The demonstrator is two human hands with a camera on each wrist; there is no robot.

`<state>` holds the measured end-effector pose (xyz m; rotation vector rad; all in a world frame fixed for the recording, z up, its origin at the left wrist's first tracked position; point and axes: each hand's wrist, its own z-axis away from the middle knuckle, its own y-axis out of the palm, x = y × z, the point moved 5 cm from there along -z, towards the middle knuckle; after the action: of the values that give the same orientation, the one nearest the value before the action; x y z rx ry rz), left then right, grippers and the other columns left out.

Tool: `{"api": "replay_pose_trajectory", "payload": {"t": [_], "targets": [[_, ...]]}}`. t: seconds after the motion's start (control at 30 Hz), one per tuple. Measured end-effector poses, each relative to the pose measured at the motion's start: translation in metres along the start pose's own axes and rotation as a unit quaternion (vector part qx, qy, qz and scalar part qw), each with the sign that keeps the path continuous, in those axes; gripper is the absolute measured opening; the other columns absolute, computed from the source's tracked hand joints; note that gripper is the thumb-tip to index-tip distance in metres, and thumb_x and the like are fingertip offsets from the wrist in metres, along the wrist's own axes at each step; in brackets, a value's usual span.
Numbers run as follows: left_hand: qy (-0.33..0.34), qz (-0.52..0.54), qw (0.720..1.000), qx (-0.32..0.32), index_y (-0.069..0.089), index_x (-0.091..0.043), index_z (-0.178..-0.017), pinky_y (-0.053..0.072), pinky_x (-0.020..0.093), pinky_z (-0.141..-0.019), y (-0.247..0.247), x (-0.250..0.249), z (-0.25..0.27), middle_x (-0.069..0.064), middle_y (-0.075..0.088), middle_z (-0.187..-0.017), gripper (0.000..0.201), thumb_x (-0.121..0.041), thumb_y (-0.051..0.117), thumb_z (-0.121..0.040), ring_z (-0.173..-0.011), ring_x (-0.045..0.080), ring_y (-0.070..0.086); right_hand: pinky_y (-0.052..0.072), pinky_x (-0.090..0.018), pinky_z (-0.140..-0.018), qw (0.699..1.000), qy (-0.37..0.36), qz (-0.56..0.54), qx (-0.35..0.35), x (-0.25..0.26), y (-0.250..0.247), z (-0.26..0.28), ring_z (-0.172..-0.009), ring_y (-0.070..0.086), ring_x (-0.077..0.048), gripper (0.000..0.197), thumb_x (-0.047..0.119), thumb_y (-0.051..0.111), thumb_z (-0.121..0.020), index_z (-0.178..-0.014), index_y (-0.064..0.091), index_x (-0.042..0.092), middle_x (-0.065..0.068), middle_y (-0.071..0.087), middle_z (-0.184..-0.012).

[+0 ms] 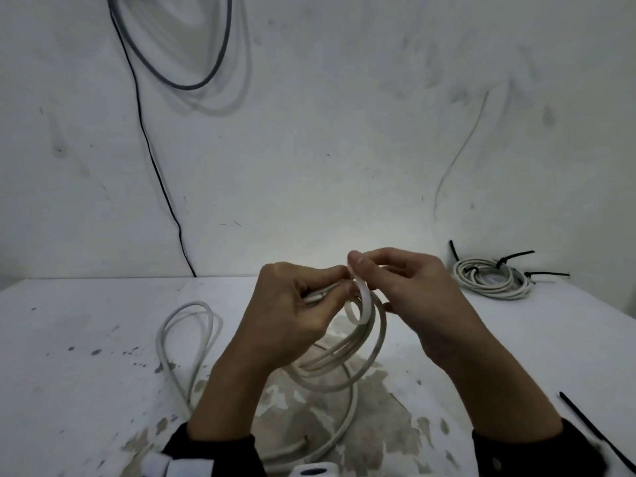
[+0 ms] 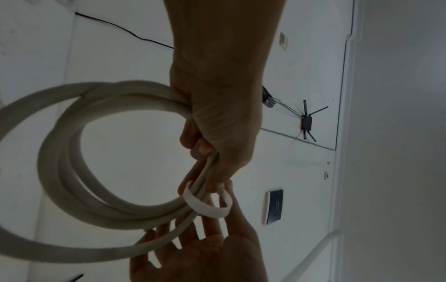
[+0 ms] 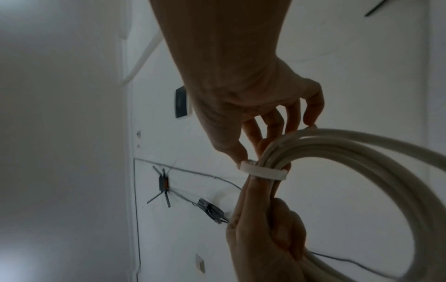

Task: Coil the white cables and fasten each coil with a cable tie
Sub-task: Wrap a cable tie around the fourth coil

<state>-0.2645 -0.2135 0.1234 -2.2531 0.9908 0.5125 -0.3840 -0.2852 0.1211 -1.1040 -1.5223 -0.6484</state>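
Observation:
Above the table, my left hand [image 1: 327, 287] grips a coil of white cable [image 1: 344, 359] at its top. A flat white tie [image 1: 359, 304] loops around the gathered strands beside that grip. My right hand [image 1: 361, 263] pinches the tie's end between thumb and forefinger. In the left wrist view the left hand [image 2: 217, 133] holds the coil [image 2: 60, 152], with the tie [image 2: 207, 208] just below its fingers. The right wrist view has the right hand [image 3: 243, 158] pinching the tie [image 3: 263, 171] on the coil [image 3: 362, 152].
The rest of the cable [image 1: 186, 325] lies in a loose loop on the stained white table [image 1: 86, 373], left of my arms. Coils fastened with black ties [image 1: 488, 278] lie at the back right. A loose black cable tie [image 1: 592, 432] rests near the right front edge. The wall is close behind.

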Motion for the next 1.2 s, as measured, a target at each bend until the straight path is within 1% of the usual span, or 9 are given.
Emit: {"api": "replay_pose_trajectory", "payload": {"t": [0.1, 0.23, 0.4, 0.57, 0.7, 0.83, 0.93, 1.0, 1.2], "targets": [[-0.005, 0.017, 1.0, 0.02, 0.073, -0.024, -0.099, 0.054, 0.034, -0.055, 0.003, 0.001, 0.0, -0.005, 0.076, -0.079, 0.021, -0.022, 0.067, -0.079, -0.061, 0.017, 0.07, 0.038, -0.029, -0.076, 0.992, 0.059, -0.099, 0.05, -0.008, -0.004, -0.005, -0.081, 0.059, -0.01, 0.004, 0.019, 0.074, -0.066, -0.067, 0.074, 0.015, 0.002, 0.067, -0.073], [0.015, 0.011, 0.999, 0.041, 0.07, -0.016, -0.103, 0.056, 0.021, -0.063, 0.005, -0.003, -0.001, -0.008, 0.076, -0.084, 0.025, -0.018, 0.068, -0.078, -0.073, 0.003, 0.071, 0.034, -0.036, -0.087, 0.965, 0.114, -0.23, 0.052, -0.017, -0.006, -0.009, -0.092, 0.049, -0.019, 0.019, 0.018, 0.071, -0.036, -0.053, 0.07, 0.012, 0.003, 0.067, -0.068], [0.003, 0.044, 0.994, 0.102, 0.072, -0.019, -0.099, 0.051, 0.012, -0.064, 0.007, -0.006, 0.002, -0.015, 0.074, -0.084, 0.024, -0.023, 0.069, -0.076, -0.075, -0.002, 0.07, 0.023, -0.035, -0.095, 0.945, 0.138, -0.296, -0.031, -0.02, -0.013, -0.014, -0.078, 0.054, -0.01, 0.005, 0.006, 0.067, -0.055, -0.052, 0.068, 0.01, 0.003, 0.067, -0.064], [-0.057, 0.13, 0.983, 0.119, 0.075, -0.012, -0.094, 0.035, 0.008, -0.042, 0.018, -0.006, 0.002, -0.015, 0.062, -0.047, 0.018, -0.008, 0.064, -0.081, -0.037, -0.004, 0.045, 0.027, -0.034, -0.086, 0.938, 0.117, -0.301, -0.127, -0.026, -0.025, -0.019, -0.076, 0.052, -0.007, 0.012, 0.006, 0.064, -0.079, -0.068, 0.066, 0.011, 0.002, 0.056, -0.073], [-0.095, 0.158, 0.981, 0.066, 0.075, -0.014, -0.091, 0.033, 0.013, -0.039, 0.016, 0.004, -0.002, -0.009, 0.06, -0.048, 0.017, -0.004, 0.063, -0.085, -0.034, 0.001, 0.039, 0.039, -0.03, -0.062, 0.956, 0.099, -0.273, -0.039, -0.019, -0.018, -0.018, -0.071, 0.058, -0.013, 0.016, 0.027, 0.068, -0.078, -0.07, 0.069, 0.013, 0.001, 0.056, -0.07], [-0.076, 0.133, 0.987, 0.047, 0.067, -0.003, -0.104, 0.033, 0.0, -0.044, 0.014, 0.003, -0.004, -0.019, 0.057, -0.04, 0.023, 0.006, 0.058, -0.084, -0.034, -0.007, 0.047, 0.04, -0.034, -0.07, 0.989, 0.064, -0.129, 0.043, -0.011, -0.015, -0.012, -0.078, 0.06, -0.014, 0.018, 0.034, 0.072, -0.067, -0.07, 0.074, 0.016, 0.002, 0.063, -0.07], [-0.065, 0.149, 0.984, 0.066, 0.06, 0.008, -0.111, 0.033, -0.004, -0.047, 0.017, -0.005, -0.002, -0.012, 0.066, -0.065, 0.027, 0.01, 0.055, -0.085, -0.037, -0.013, 0.049, 0.039, -0.032, -0.069, 0.996, 0.039, -0.08, 0.007, -0.009, -0.018, -0.012, -0.077, 0.06, -0.014, 0.027, 0.025, 0.065, -0.083, -0.059, 0.072, 0.017, 0.0, 0.063, -0.066], [-0.061, 0.149, 0.983, 0.082, 0.058, 0.011, -0.112, 0.032, -0.005, -0.047, 0.019, -0.007, -0.001, -0.017, 0.051, -0.081, 0.027, 0.011, 0.054, -0.085, -0.037, -0.014, 0.047, 0.037, -0.03, -0.069, 0.994, 0.037, -0.102, -0.015, -0.01, -0.018, -0.013, -0.076, 0.061, -0.011, 0.037, 0.017, 0.063, -0.084, -0.048, 0.067, 0.017, 0.003, 0.066, -0.064], [-0.077, 0.145, 0.979, 0.123, 0.059, 0.012, -0.11, 0.032, -0.005, -0.048, 0.028, -0.009, 0.0, -0.015, 0.051, -0.084, 0.026, 0.01, 0.054, -0.085, -0.039, -0.015, 0.048, 0.038, -0.023, -0.057, 0.948, 0.092, -0.292, -0.087, -0.026, -0.026, -0.023, -0.042, 0.051, -0.004, 0.022, -0.002, 0.06, -0.08, -0.06, 0.064, 0.007, -0.005, 0.065, -0.06]]}}
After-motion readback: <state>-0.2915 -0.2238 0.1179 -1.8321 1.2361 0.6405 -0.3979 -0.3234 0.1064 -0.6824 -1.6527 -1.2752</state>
